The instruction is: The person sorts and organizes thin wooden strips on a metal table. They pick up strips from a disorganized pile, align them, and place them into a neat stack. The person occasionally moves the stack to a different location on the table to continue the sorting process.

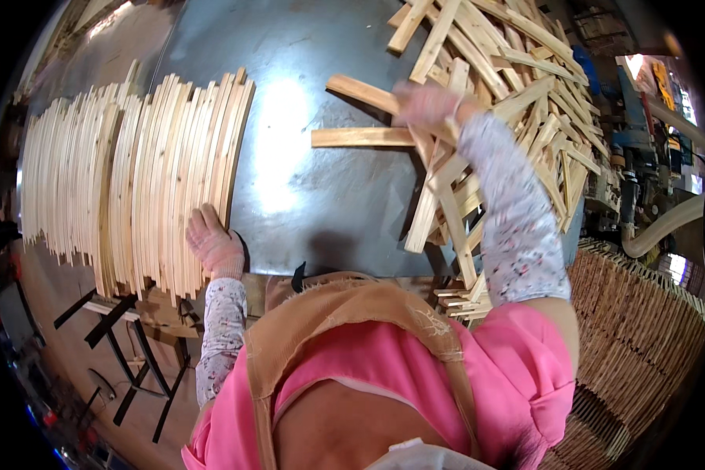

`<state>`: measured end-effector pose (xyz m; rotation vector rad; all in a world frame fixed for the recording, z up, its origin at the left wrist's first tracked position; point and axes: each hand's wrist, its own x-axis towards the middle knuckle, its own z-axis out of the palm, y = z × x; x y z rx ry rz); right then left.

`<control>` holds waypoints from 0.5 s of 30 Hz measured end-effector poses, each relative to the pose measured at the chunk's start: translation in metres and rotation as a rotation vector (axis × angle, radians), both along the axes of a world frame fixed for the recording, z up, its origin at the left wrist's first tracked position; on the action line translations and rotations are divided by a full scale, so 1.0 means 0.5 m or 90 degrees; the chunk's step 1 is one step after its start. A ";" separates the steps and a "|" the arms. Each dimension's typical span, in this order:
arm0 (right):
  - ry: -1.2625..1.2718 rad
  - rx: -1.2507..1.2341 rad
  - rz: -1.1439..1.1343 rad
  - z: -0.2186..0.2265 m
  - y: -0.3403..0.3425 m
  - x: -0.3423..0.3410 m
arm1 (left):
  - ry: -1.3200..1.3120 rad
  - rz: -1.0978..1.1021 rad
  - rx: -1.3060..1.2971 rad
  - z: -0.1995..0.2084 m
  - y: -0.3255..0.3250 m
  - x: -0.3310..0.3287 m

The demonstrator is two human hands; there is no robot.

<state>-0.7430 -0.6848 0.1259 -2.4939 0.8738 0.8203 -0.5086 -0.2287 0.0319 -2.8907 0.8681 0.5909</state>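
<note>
While the grey worktop (289, 227) carries a row of pale wooden strips (156, 172) toward its left edge, a jumbled pile of wooden slats (540, 102) fills its far right corner, two slats (360, 138) jutting toward the middle. The left grip (214, 244) rests open on the row near the front edge; the right grip (427, 104) blurs at the pile, whether closed one cannot tell.

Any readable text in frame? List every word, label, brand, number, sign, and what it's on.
No readable text anywhere.
Aligned wood strips, loose wood pile, grey tabletop: no lettering visible.
Brown apron: pale marks, nothing readable.
Background clutter at right: too small and blurred to tell.
</note>
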 end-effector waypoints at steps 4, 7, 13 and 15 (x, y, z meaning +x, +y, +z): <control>-0.236 -0.222 0.002 -0.095 0.117 -0.108 | -0.112 -0.204 -0.366 -0.059 -0.111 -0.029; -0.251 -0.200 0.151 -0.078 0.191 -0.085 | -0.169 -0.455 -0.366 0.057 -0.291 -0.136; -0.454 -0.193 0.108 0.005 0.277 -0.146 | 0.286 -0.426 -0.217 0.016 -0.273 -0.206; -0.473 -0.245 -0.177 -0.006 0.258 -0.236 | 0.327 -0.332 -0.297 -0.001 -0.168 -0.188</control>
